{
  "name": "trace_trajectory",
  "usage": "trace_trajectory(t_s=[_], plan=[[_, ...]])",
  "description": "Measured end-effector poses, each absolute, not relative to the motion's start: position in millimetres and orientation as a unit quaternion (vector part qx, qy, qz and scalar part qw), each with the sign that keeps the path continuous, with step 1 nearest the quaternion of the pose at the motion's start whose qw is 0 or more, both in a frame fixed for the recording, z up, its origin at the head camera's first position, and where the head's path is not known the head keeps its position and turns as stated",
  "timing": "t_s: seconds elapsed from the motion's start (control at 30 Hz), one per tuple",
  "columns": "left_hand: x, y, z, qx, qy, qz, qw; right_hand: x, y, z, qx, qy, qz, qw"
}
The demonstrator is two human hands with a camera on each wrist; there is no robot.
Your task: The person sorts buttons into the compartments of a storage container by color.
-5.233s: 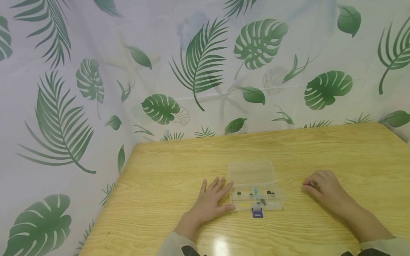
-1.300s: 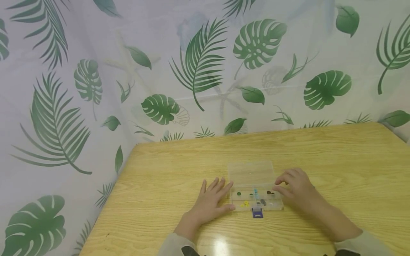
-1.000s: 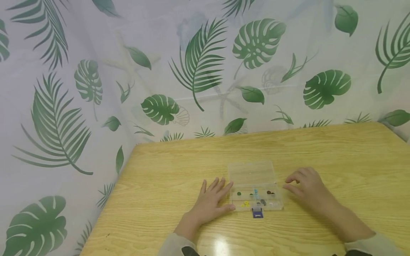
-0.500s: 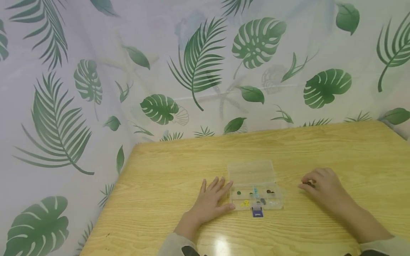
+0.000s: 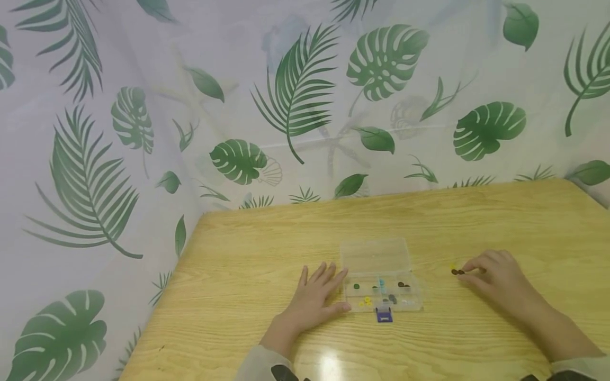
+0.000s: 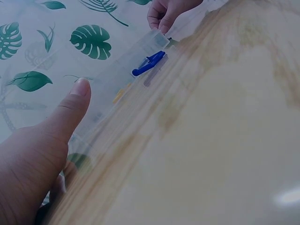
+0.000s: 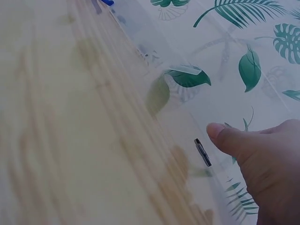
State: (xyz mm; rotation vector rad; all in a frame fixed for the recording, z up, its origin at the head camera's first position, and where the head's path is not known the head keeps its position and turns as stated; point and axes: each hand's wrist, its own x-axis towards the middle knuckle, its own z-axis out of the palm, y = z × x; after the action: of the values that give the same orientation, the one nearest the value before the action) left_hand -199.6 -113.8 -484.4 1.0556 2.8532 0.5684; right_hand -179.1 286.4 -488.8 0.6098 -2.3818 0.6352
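A clear plastic compartment box lies with its lid raised back, its blue latch toward me. Small round pieces sit in it: green, yellow, grey and dark brown. My left hand rests flat at the box's left side, fingers spread. To the right of the box, my right hand has thumb and index slightly apart beside dark brown round pieces on the table; a yellow piece lies behind them. The right wrist view shows a narrow dark shiny piece apart from my thumb.
The wooden table extends around the box on all sides. A white sheet with green leaves hangs behind the table and along its left. Light glares on the table near me.
Since about a second ago, my right hand has moved right, away from the box, uncovering dark brown and yellow pieces. More yellow pieces lie in the box than at first. My left hand stays put.
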Motion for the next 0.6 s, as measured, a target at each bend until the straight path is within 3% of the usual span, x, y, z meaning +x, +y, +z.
trace_trajectory(t_s=[0.6], plan=[[-200.5,-113.6,-483.9,0.339,0.923,0.180,0.019,-178.6,286.6,-496.9,0.246,-0.895,0.251,0.275]])
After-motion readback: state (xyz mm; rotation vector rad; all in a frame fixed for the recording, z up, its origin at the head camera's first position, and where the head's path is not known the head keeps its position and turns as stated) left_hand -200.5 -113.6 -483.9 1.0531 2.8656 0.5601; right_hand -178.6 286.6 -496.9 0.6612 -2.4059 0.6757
